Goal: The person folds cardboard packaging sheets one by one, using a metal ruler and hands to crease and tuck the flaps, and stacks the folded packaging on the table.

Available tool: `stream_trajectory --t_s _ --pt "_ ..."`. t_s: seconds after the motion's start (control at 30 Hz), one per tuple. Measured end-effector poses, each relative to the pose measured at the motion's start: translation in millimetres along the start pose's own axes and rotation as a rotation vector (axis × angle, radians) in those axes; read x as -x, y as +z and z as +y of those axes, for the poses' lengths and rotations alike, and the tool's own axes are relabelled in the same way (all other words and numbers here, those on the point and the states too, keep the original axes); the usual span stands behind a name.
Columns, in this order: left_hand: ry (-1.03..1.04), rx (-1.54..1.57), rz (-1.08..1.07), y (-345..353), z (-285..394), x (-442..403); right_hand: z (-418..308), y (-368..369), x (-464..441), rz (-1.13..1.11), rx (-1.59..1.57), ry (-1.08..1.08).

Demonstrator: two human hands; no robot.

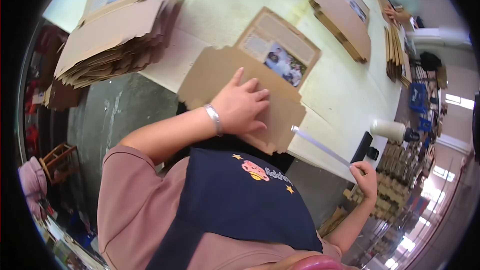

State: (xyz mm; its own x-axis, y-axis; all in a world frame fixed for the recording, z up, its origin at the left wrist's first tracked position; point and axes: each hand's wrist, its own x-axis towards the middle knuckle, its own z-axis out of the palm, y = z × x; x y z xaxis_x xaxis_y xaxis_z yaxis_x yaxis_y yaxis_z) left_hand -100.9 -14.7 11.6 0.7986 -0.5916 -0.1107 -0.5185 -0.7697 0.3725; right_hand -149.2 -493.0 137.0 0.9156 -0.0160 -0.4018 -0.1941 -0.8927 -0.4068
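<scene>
My left hand (239, 106), with a silver bracelet at the wrist, lies palm down on a brown cardboard piece (285, 110). Its fingers are spread. The cardboard is flat at the table's near edge and has notched edges. Its far part carries a printed panel with a photo (286, 65). At the right, my right hand (365, 179) pinches one end of a thin, pale strip (322, 146). The strip stretches taut toward the cardboard's right corner; whether it is stuck there I cannot tell.
Stacked cardboard (110, 45) stands on the white table (345, 95) at the left, with another stack (345, 20) at the far right. A black object (361, 147) and a white bottle (389, 130) are near the right edge. A co-worker (402, 0) handles cardboard at the upper right.
</scene>
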Motion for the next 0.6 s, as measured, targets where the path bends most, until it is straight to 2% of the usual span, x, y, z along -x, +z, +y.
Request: stream_trajectory --t_s 0.03,0.07,0.13,0.17,0.23,0.27,0.33,0.4,0.47,0.53,0.6 --pt "0.001 0.000 -0.168 -8 -3 -2 -5 -1 5 0.030 0.013 -0.012" --pt "-0.034 0.069 -0.187 -14 -13 -10 -8 -1 9 0.056 0.024 -0.026" --pt "-0.048 -0.071 0.159 -10 -36 -16 -13 4 11 0.078 0.041 -0.015" --pt "-0.041 -0.073 0.155 -4 -52 -23 -16 9 10 0.119 0.093 -0.029" --pt "0.099 -0.152 0.280 6 -74 -35 -12 19 0 0.143 0.187 -0.103" --pt "0.099 -0.154 0.280 8 -76 -36 -12 31 -5 0.144 0.185 -0.104" --pt "0.130 -0.127 0.236 6 -77 -37 -31 64 -9 0.295 0.136 -0.180" --pt "0.140 -0.131 0.224 4 -81 -33 -37 70 -8 0.317 0.169 -0.188" --pt "0.149 -0.130 0.212 0 -86 -28 -31 60 -7 0.152 0.121 -0.159" --pt "0.250 -0.112 0.182 -4 -88 -25 -8 51 -15 0.098 0.084 -0.175" --pt "0.266 -0.102 0.203 -1 -89 -26 -2 42 -28 -0.180 0.159 -0.036"
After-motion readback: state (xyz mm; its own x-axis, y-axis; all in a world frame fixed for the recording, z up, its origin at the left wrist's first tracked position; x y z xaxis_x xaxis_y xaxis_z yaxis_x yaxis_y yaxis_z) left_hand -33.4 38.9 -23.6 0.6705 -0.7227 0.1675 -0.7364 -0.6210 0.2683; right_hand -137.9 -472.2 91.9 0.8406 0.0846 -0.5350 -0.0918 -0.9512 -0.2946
